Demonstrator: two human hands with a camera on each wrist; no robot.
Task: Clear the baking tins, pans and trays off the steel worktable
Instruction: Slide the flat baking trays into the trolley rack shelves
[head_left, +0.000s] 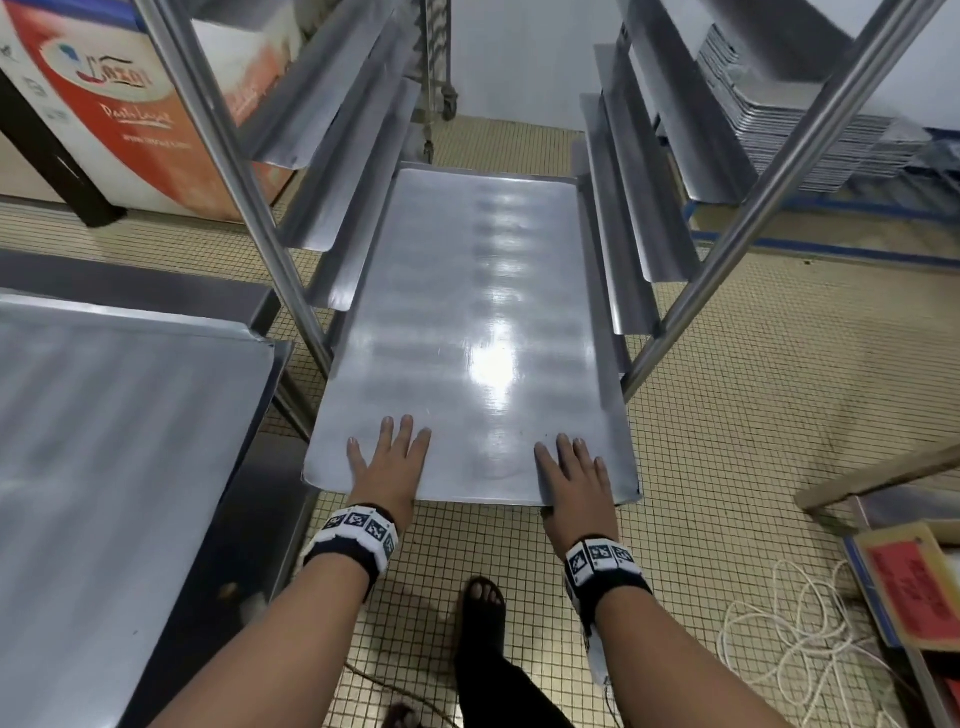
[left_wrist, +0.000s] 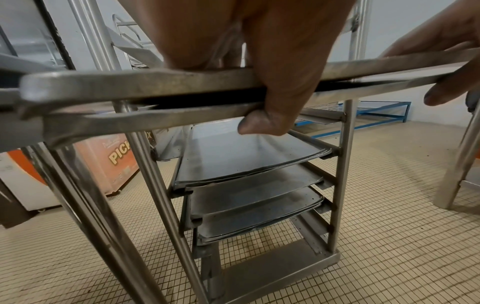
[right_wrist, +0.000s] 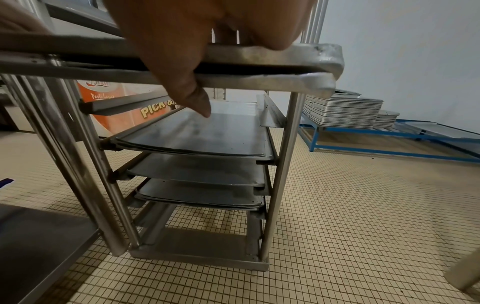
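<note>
Nearest me, at the bottom of the head view, my two forearms reach forward with marker-patterned wristbands (head_left: 352, 535) on them, over a yellow mosaic-tiled floor (head_left: 727, 441). My left hand (head_left: 387, 467) lies with fingers spread flat on top of a baking tray (head_left: 467, 338) at its near edge, and the left wrist view shows the thumb (left_wrist: 265, 121) hooked under the rim, so that hand is grasping the tray. My right hand (head_left: 574, 475) does the same at the lower right corner: fingers flat on top, thumb (right_wrist: 192, 96) curled beneath the edge in the right wrist view. Both wrist views show two stacked tray rims pinched together, one just under the other. The tray sits in the centre of the frame, partly slid into a steel trolley rack (head_left: 727, 249), with its near end sticking out past the uprights toward me. Its far end lies between the angled side runners (head_left: 623, 234). Below it, the wrist views show three lower levels of the rack already holding flat trays (left_wrist: 249, 162). At the left edge of the head view is the steel worktable (head_left: 244, 545) with another tray (head_left: 104, 441) lying on it. Farther off, in the upper left, stands an orange and white chest freezer (head_left: 119, 109); in the upper right a pile of stacked trays (head_left: 810, 140) rests on a low blue frame (head_left: 831, 244) against the wall. White cord (head_left: 795, 639) lies coiled on the floor at lower right.
</note>
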